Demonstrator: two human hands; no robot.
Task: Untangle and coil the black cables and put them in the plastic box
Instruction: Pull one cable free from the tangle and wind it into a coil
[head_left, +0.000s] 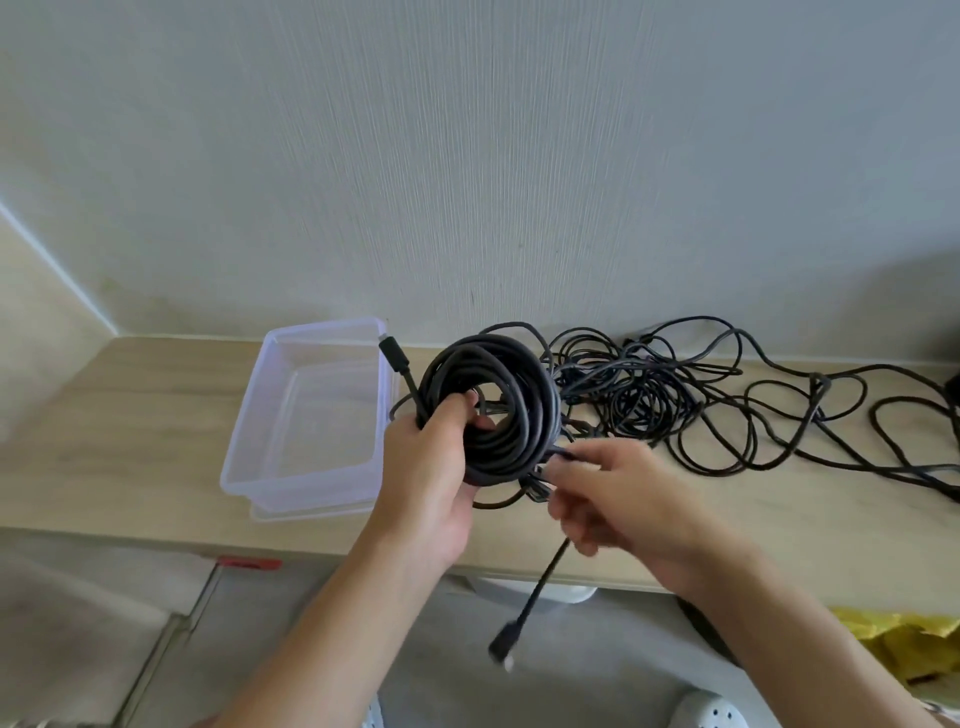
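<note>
A thick coil of black cable (511, 400) is held upright above the table's front half. My left hand (434, 467) grips its left side, fingers curled through the loop. One plug end (390, 347) sticks up to the left of the coil. My right hand (618, 493) pinches the cable's free tail at the coil's lower right; the tail hangs down to a plug (503, 647) below the table edge. A tangle of thinner black cables (691, 400) lies on the table to the right. The clear plastic box (249, 447) stands empty to the left of the coil.
The light wooden table (130, 415) stands against a pale wall. A dark object (953, 387) sits at the far right edge. Below the table lie a yellow bag (904, 644), a red-handled tool (249, 564) and white shoes (709, 709).
</note>
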